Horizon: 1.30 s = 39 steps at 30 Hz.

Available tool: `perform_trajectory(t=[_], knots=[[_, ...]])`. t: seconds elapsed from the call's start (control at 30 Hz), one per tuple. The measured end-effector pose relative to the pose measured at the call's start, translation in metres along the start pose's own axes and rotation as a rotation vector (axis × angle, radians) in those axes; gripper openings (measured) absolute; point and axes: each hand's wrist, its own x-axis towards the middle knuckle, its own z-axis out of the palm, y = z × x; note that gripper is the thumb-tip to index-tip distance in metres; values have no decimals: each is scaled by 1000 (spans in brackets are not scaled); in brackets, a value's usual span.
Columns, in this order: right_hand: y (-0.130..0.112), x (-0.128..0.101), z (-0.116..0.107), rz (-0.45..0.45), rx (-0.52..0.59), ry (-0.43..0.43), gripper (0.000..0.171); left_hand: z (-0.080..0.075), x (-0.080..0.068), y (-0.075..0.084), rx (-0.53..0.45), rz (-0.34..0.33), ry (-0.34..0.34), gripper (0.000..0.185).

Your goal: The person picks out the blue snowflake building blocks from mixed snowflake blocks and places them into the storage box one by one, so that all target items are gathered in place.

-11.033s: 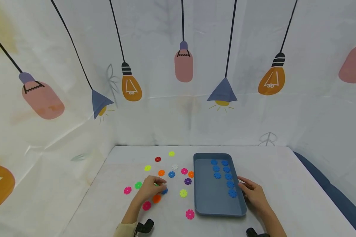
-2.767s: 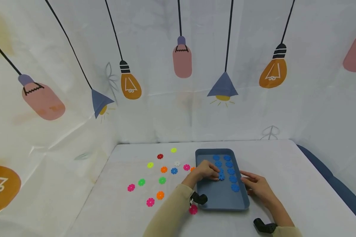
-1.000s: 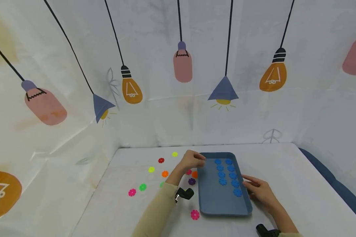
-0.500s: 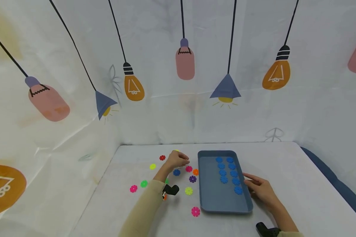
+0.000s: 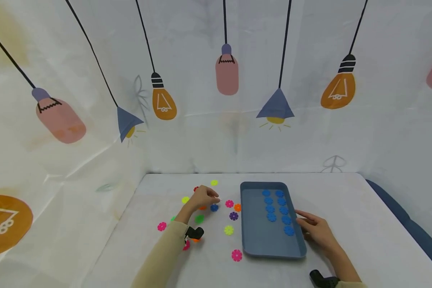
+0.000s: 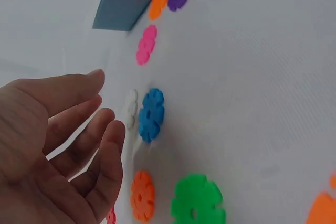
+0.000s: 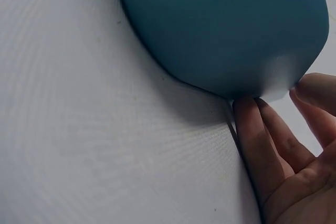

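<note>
My left hand (image 5: 201,197) hovers over the scattered flower-shaped plastic discs, its fingers loosely bent and nothing between them. In the left wrist view its fingertips are close to a blue disc (image 6: 151,115) and a white disc (image 6: 132,109), which stands just behind the blue one. In the head view the hand mostly hides the white disc. My right hand (image 5: 316,230) rests at the right side of the grey-blue tray (image 5: 261,244). Its fingertips touch the tray's outer wall (image 7: 226,35) in the right wrist view. Two columns of blue discs (image 5: 271,217) lie inside the tray.
Between left hand and tray lie a pink disc (image 5: 229,203), an orange disc (image 5: 237,207) and a purple disc (image 5: 233,216). Nearer me are a yellow disc (image 5: 229,230) and another pink disc (image 5: 237,255). A green disc (image 5: 199,219) sits below the left hand.
Since the oldest frame, a blue disc has left the table and the tray's left column has grown by one. My left hand has moved from the tray leftward; the right hand stays at the tray.
</note>
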Motion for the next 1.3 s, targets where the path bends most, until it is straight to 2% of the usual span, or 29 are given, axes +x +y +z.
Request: perform_trajectory(t=[0.13,0.23,0.6,0.77,0.87,1.0,1.2,1.3], knots=[[1,2,0,-3,-7,1,60,-3,-4,-6,69,33,-3,20],[1,3,0,-9,-4,3,60,-6,-5,-9,90,19,-7,22],[0,5,1,-13,2,9,57,-4,-6,-21,79,-39,-47,25],[2,2,-1,-18,11,6,59,1,-5,-21,86,-8,-57,28],[3,1,-2,-19,14,7,58,4,-6,-22,93,-13,-66,29],[2,1,-1,-17,17,-16,59,6,-8,-22,113,-25,-36,27],[-2,1,0,-34,-13,-3,57,11,-11,-16,135,40,-7,21],[-2,1,1,-32,-17,-7,58,14,-12,-14,109,38,4,19]])
